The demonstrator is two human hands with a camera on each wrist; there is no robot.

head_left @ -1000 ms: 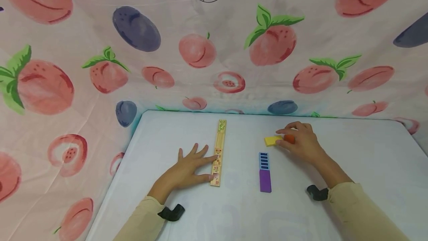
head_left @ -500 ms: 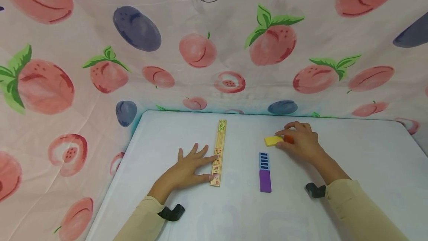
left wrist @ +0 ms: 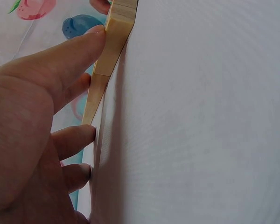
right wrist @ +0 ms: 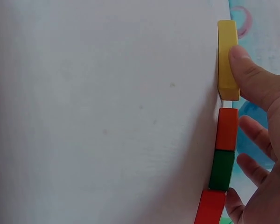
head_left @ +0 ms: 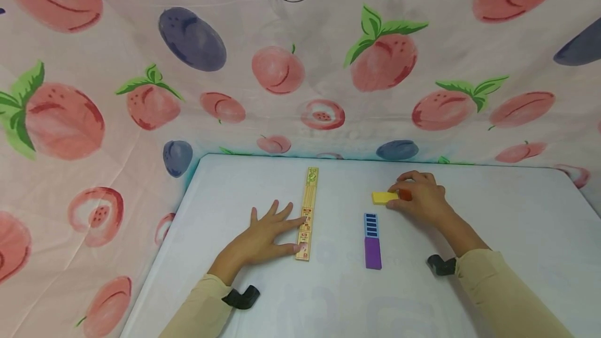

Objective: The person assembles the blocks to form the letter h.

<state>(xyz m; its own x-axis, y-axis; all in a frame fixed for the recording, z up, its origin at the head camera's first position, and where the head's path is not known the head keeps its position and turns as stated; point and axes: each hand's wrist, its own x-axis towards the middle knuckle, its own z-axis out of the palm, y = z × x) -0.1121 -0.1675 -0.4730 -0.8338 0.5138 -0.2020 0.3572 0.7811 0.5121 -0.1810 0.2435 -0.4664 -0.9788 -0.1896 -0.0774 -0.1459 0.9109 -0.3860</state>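
Note:
My left hand spreads its fingers, with thumb and index fingertips resting on a row of printed pale wooden blocks. In the left wrist view the thumb lies on the side of these wooden blocks. With thumb and index finger, my right hand pinches the right end of a yellow block. An orange block shows beneath the palm. The right wrist view has the thumb on the yellow block, a narrow gap, then an orange block, a green block and a red block in line.
Between the hands, a blue striped block and a purple block lie end to end on the white table. A fruit-print cloth hangs behind the table and along its left. A black wrist mount sits at the left sleeve.
The yellow block has turned slightly and sits more level. My right hand and forearm have shifted a little left. The left hand stays in place.

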